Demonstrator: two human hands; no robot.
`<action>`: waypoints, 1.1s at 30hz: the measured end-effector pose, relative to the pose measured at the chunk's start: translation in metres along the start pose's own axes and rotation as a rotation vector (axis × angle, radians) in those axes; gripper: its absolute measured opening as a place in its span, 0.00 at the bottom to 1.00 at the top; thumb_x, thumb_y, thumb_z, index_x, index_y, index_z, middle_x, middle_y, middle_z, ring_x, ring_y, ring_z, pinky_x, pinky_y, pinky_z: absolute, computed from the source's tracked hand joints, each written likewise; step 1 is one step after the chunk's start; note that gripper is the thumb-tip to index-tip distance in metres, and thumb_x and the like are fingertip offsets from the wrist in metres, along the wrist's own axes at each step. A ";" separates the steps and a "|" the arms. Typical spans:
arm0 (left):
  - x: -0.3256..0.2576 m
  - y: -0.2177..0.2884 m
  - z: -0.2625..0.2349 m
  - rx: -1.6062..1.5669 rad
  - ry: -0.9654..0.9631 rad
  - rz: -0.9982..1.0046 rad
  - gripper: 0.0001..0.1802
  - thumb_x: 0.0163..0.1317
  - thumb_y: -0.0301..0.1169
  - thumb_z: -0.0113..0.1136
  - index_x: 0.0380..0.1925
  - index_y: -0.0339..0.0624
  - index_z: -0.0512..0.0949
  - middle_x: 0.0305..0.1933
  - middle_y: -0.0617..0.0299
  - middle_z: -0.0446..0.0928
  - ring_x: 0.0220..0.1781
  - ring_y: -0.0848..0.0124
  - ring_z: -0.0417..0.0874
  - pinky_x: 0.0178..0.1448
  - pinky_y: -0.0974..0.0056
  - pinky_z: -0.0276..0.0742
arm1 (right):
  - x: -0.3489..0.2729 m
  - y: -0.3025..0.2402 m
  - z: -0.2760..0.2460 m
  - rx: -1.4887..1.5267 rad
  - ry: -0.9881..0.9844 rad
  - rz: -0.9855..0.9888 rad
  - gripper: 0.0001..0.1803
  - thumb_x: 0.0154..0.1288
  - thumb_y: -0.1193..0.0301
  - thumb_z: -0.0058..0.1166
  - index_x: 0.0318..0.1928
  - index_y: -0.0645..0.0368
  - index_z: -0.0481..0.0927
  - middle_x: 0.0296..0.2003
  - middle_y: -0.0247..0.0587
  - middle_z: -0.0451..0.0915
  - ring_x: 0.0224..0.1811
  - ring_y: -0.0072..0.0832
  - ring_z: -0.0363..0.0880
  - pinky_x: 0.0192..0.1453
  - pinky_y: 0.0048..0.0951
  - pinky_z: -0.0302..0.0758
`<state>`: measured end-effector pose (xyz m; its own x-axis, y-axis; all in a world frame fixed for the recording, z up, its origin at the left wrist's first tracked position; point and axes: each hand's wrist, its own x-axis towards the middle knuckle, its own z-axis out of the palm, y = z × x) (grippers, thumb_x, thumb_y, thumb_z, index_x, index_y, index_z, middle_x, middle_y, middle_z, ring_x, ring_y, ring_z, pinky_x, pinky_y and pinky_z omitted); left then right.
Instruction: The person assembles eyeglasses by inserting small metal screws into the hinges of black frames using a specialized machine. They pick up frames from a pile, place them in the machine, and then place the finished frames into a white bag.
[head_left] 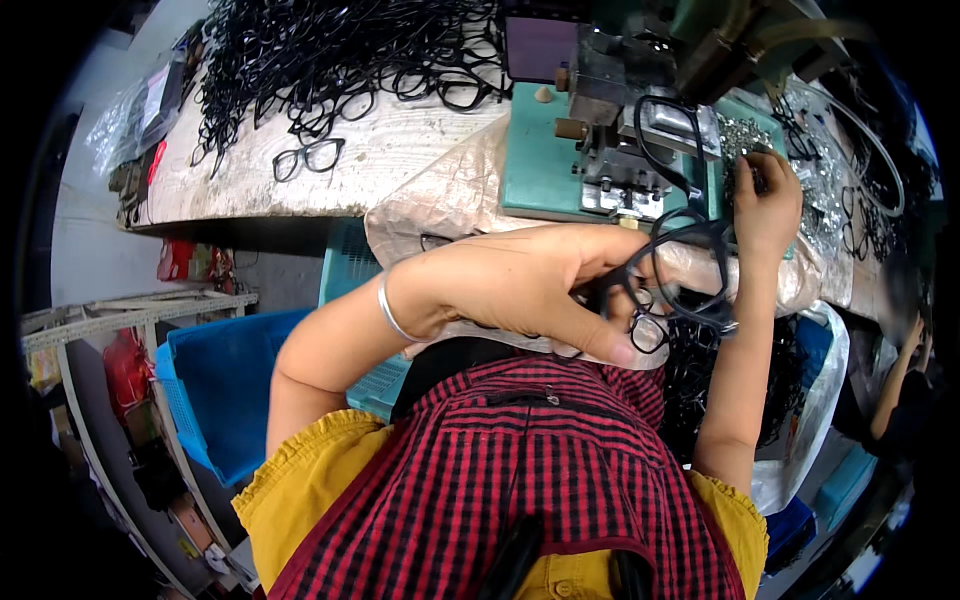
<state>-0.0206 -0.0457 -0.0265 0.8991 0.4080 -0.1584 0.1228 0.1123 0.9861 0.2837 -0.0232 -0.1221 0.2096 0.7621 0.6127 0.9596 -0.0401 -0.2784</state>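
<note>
My left hand (530, 280) is closed round black eyeglass frames (688, 228) in front of the machine. Their dark rims stick out past my fingers to the right, and a curved black part rises against the metal fixture (622, 180). How many frames are in this hand, I cannot tell. To the right, my right hand (770, 210) reaches over small shiny metal parts (742, 135) in a green tray. Its fingers are bent together at the pile, and whatever lies between the fingertips is hidden. The machine's green base (540, 165) sits left of the fixture.
A large heap of black eyeglass frames (350, 50) covers the far left of the wooden table (240, 190). One frame (308, 158) lies apart from it. A blue crate (220, 380) stands below at left. More black frames (690, 390) fill a bag by my lap.
</note>
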 end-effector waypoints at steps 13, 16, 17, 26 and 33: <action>-0.132 0.006 -0.136 0.147 1.232 0.040 0.13 0.67 0.41 0.62 0.29 0.48 0.73 0.23 0.77 0.64 0.23 0.84 0.59 0.28 0.76 0.54 | 0.022 -0.004 0.013 0.651 -0.019 0.259 0.10 0.65 0.72 0.62 0.45 0.60 0.86 0.37 0.35 0.87 0.39 0.18 0.82 0.48 0.19 0.74; -0.087 -0.061 -0.145 0.049 1.168 -0.029 0.19 0.70 0.47 0.57 0.27 0.46 0.72 0.22 0.72 0.66 0.21 0.79 0.66 0.23 0.72 0.61 | 0.032 -0.015 0.018 0.690 -0.025 0.243 0.10 0.64 0.73 0.62 0.45 0.61 0.86 0.38 0.35 0.87 0.40 0.19 0.82 0.50 0.19 0.74; -0.074 -0.084 -0.145 0.077 1.180 -0.040 0.21 0.70 0.48 0.56 0.26 0.45 0.71 0.22 0.70 0.67 0.21 0.77 0.67 0.24 0.71 0.62 | 0.032 -0.020 0.018 0.668 -0.034 0.258 0.10 0.64 0.74 0.62 0.45 0.61 0.86 0.39 0.36 0.87 0.40 0.19 0.82 0.50 0.19 0.74; -0.072 -0.085 -0.124 -0.240 1.168 0.230 0.27 0.76 0.52 0.43 0.36 0.38 0.75 0.32 0.54 0.82 0.29 0.72 0.80 0.33 0.70 0.76 | -0.045 0.012 -0.055 0.714 -0.024 0.417 0.11 0.64 0.80 0.59 0.47 0.68 0.85 0.49 0.47 0.84 0.51 0.28 0.81 0.58 0.26 0.75; -0.021 -0.057 -0.097 -0.296 1.019 0.279 0.17 0.75 0.44 0.46 0.36 0.42 0.74 0.27 0.53 0.81 0.21 0.73 0.77 0.25 0.70 0.70 | 0.048 -0.109 -0.050 1.178 -0.079 0.358 0.17 0.55 0.80 0.63 0.47 0.65 0.80 0.37 0.35 0.84 0.40 0.21 0.81 0.49 0.25 0.76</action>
<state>-0.0875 0.0275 -0.0840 0.0938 0.9950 -0.0336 -0.2595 0.0570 0.9641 0.1987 -0.0139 -0.0255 0.3743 0.8666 0.3298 0.0873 0.3212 -0.9430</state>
